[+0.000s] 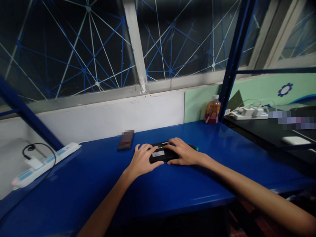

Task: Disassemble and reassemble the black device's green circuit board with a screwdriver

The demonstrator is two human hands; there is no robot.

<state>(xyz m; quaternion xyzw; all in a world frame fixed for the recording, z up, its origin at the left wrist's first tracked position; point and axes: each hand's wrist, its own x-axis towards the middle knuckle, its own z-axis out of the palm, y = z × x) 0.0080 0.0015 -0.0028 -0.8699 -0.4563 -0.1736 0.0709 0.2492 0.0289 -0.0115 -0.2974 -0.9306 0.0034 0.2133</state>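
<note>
A flat black box-like device [163, 157] lies on the blue table, with a white label and small yellow marks on its upper face. What kind of device it is, I cannot make out. My left hand [142, 159] grips its left end, thumb along the near edge and fingers over the top. Around the right end, my right hand [184, 153] holds it in the same way, and covers much of that side. A dark slim thing with a green tip [194, 148] shows just beyond my right hand; the rest of it is hidden.
A dark phone [126, 140] lies left of the device. On the left sits a white power strip [48, 165] with a plug and black cable. A bottle [213, 110] stands at the back right corner of the blue table [103, 189]. Blue frame posts rise on both sides.
</note>
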